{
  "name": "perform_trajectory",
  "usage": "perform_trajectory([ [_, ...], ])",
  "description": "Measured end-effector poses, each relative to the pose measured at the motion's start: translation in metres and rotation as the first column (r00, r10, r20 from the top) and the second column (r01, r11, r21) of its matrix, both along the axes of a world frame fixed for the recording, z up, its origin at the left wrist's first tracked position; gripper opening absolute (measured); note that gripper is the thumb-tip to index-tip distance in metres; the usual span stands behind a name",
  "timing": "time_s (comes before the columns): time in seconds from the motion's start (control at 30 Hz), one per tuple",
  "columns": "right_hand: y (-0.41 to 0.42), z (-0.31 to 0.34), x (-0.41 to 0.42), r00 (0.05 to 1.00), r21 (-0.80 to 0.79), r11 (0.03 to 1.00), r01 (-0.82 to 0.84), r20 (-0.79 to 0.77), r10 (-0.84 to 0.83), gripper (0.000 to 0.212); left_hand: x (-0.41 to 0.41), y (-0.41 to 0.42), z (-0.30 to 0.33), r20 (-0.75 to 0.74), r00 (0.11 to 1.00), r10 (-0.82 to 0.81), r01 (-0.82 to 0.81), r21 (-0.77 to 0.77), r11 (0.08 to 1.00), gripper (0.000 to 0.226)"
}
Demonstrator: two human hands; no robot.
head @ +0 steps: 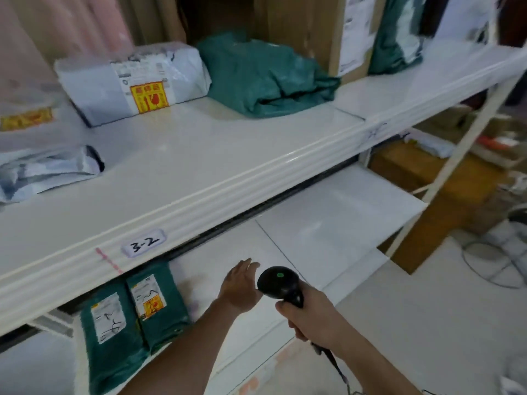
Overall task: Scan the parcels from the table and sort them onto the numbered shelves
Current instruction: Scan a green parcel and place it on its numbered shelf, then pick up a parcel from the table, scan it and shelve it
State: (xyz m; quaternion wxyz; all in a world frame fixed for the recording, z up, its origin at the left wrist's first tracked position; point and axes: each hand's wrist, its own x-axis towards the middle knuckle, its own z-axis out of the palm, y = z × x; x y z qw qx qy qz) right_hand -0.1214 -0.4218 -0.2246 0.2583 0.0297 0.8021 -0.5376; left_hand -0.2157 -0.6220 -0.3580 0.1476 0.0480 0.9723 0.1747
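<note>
My right hand (310, 315) grips the handle of a black barcode scanner (278, 282) with a green light on its head, its cable trailing down. My left hand (241, 283) reaches out flat and empty over the lower white shelf (328, 223), fingers straight. Two green parcels (134, 315) with white labels lie side by side on that lower shelf, left of my left hand. The upper shelf (199, 166) carries a tag reading "3-2" (144, 243). On it lie a white parcel (131, 81) with a yellow-red sticker and a crumpled green parcel (262, 78).
More white bags (45, 169) sit at the upper shelf's left end. A cardboard box (350, 32) and another green parcel (396, 35) stand at the back right. Brown boxes (439, 201) and cables (490, 260) lie on the floor to the right.
</note>
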Motion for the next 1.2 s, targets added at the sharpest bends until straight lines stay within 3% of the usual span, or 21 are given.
perform_trajectory([
  [0.17, 0.114, 0.033, 0.012, 0.970, -0.008, 0.975, 0.224, -0.096, -0.223, 0.010, -0.025, 0.129, 0.043, -0.037, 0.973, -0.230, 0.230, -0.004, 0.973, 0.079],
  [0.43, 0.310, 0.069, 0.042, 0.870, 0.043, 0.878, 0.476, -0.167, -0.463, 0.019, -0.055, 0.349, 0.112, -0.100, 0.891, -0.443, 0.445, -0.004, 0.896, 0.079],
  [0.7, 0.460, 0.095, 0.054, 0.755, 0.136, 0.756, 0.641, -0.291, -0.588, 0.014, -0.072, 0.512, 0.146, -0.144, 0.843, -0.518, 0.526, 0.023, 0.850, 0.078],
  [0.87, 0.520, 0.097, 0.024, 0.696, 0.138, 0.701, 0.700, -0.352, -0.626, 0.014, -0.102, 0.587, 0.140, -0.126, 0.830, -0.544, 0.551, 0.030, 0.834, 0.078],
  [1.2, 0.644, 0.074, -0.115, 0.681, 0.122, 0.682, 0.721, -0.308, -0.665, 0.009, -0.227, 0.727, 0.107, -0.088, 0.794, -0.601, 0.602, -0.023, 0.799, 0.074],
])
